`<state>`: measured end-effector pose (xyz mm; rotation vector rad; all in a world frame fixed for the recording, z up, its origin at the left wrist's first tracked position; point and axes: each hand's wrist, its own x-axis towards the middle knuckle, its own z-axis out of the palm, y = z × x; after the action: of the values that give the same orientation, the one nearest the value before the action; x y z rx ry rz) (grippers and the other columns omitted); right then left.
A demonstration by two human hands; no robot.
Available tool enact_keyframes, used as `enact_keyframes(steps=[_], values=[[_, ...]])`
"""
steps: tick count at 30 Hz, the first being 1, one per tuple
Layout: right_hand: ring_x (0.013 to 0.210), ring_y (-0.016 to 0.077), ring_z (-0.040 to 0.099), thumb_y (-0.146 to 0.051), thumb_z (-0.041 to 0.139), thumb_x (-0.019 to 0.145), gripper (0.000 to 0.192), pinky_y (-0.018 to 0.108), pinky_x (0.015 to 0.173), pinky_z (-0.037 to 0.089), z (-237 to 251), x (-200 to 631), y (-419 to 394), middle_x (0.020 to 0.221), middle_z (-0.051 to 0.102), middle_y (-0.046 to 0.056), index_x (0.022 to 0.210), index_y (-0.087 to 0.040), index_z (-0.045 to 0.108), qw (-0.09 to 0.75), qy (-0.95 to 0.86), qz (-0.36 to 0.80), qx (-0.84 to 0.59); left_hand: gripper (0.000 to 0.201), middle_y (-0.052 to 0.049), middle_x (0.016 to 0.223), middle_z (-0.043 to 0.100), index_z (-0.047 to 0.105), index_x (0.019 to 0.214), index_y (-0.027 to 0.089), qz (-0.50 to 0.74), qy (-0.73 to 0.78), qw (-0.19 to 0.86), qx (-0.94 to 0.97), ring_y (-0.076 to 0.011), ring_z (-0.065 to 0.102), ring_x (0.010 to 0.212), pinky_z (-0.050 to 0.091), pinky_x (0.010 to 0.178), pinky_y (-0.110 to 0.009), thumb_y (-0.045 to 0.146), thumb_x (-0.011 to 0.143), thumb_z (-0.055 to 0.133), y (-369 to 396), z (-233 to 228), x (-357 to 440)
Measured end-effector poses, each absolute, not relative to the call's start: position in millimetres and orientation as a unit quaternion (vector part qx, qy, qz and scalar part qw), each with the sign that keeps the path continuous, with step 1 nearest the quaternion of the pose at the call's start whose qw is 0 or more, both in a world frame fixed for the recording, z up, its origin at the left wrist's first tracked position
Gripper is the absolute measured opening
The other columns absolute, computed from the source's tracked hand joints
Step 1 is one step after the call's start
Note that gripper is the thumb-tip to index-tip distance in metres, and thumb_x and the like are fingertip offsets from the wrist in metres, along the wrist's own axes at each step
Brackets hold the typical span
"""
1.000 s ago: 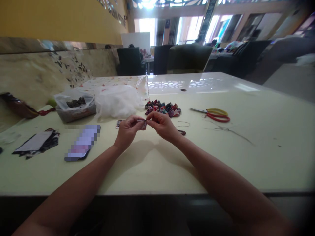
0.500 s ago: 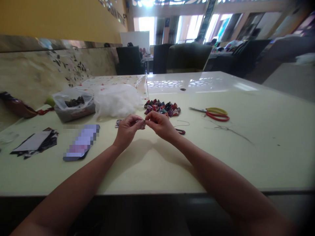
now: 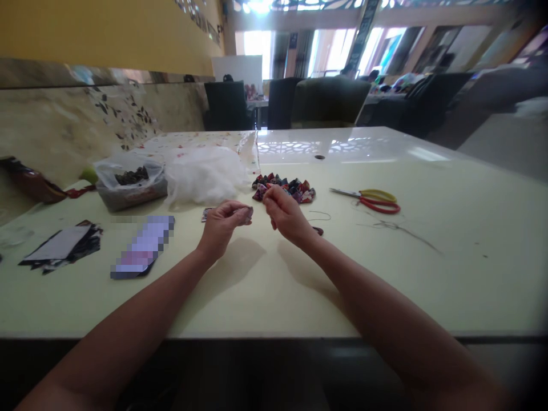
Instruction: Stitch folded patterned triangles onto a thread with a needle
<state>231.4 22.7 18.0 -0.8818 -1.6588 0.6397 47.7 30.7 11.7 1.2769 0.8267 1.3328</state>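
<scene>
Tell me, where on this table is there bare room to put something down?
The table is bare right of the scissors and along the near edge before both forearms. The glossy far half behind the fabric pieces is open too. It is crowded at left: plastic tub, white stuffing, paper stack. The left hand and right hand fill the middle.
</scene>
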Motion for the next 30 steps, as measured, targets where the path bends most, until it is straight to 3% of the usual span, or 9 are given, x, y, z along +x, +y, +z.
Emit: enact_keyframes(steps=[4,9,24,30], values=[[0.083,0.0172,0.051,-0.018,0.061,0.094,0.021,0.033,0.08,0.044,19.4,230.5,21.5,0.08,0.052,0.001,0.074,-0.022,0.055,0.535,-0.731,0.198,-0.375,0.028,0.0,0.071,0.072,0.078,0.078,0.017,0.562,0.352,0.532,0.526,-0.0128,0.066,0.066,0.062,0.072,-0.033,0.037,0.065,0.093,31.0,12.1,48.0],[0.079,0.0162,0.051,-0.018,0.064,0.093,0.016,0.032,0.076,0.043,20.2,228.9,18.9,0.081,0.055,0.001,0.078,-0.021,0.063,0.52,-0.733,0.2,-0.39,0.028,0.001,0.067,0.07,0.076,0.077,0.018,0.56,0.352,0.531,0.53,-0.0119,0.062,0.063,0.061,0.071,-0.032,0.037,0.065,0.093,29.8,13.8,47.9],[0.074,0.0146,0.052,-0.017,0.067,0.092,0.015,0.031,0.071,0.041,23.7,229.9,16.4,0.078,0.057,0.0,0.078,-0.021,0.065,0.519,-0.731,0.183,-0.404,0.023,0.001,0.075,0.069,0.076,0.078,0.019,0.571,0.346,0.49,0.56,-0.0123,0.064,0.068,0.062,0.072,-0.031,0.035,0.071,0.09,29.5,14.5,47.5],[0.075,0.0147,0.054,-0.017,0.065,0.092,0.017,0.031,0.072,0.043,24.6,230.1,16.8,0.079,0.059,0.001,0.076,-0.021,0.064,0.513,-0.738,0.179,-0.399,0.016,-0.001,0.086,0.064,0.078,0.076,0.02,0.587,0.334,0.39,0.626,-0.0119,0.065,0.069,0.06,0.069,-0.029,0.032,0.077,0.088,29.4,13.8,46.3]])
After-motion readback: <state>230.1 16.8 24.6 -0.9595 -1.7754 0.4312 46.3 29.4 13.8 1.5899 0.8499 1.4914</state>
